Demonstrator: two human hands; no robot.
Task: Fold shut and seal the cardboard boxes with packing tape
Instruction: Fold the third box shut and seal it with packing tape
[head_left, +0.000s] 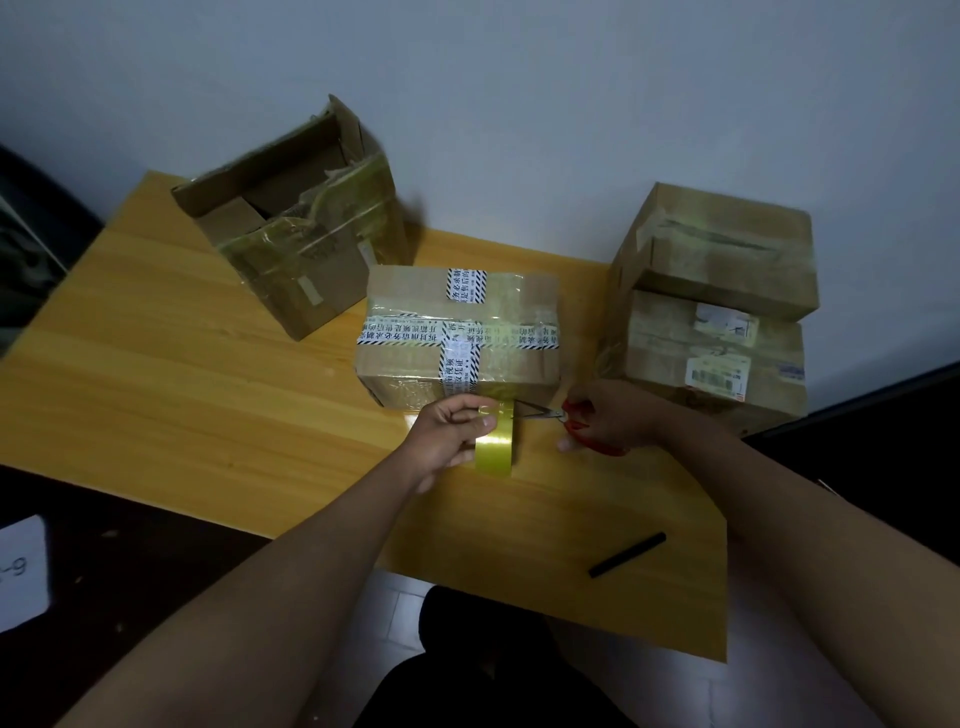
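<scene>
A closed cardboard box (457, 332) sits mid-table, crossed by printed white tape and shiny clear tape. At its near edge my left hand (449, 431) grips a roll of yellowish packing tape (494, 447), with a strip running up onto the box. My right hand (608, 415) holds red-handled scissors (540, 414). Their blades are apart and point left at the strip beside the roll. At the back left stands an open box (291, 228) with its flaps up. Two closed, taped boxes (711, 306) are stacked at the right.
The wooden table (182, 364) stands against a pale wall. A black marker (627, 554) lies near the table's front right edge. A white sheet (21, 566) lies on the dark floor at the left. My legs show below the table edge.
</scene>
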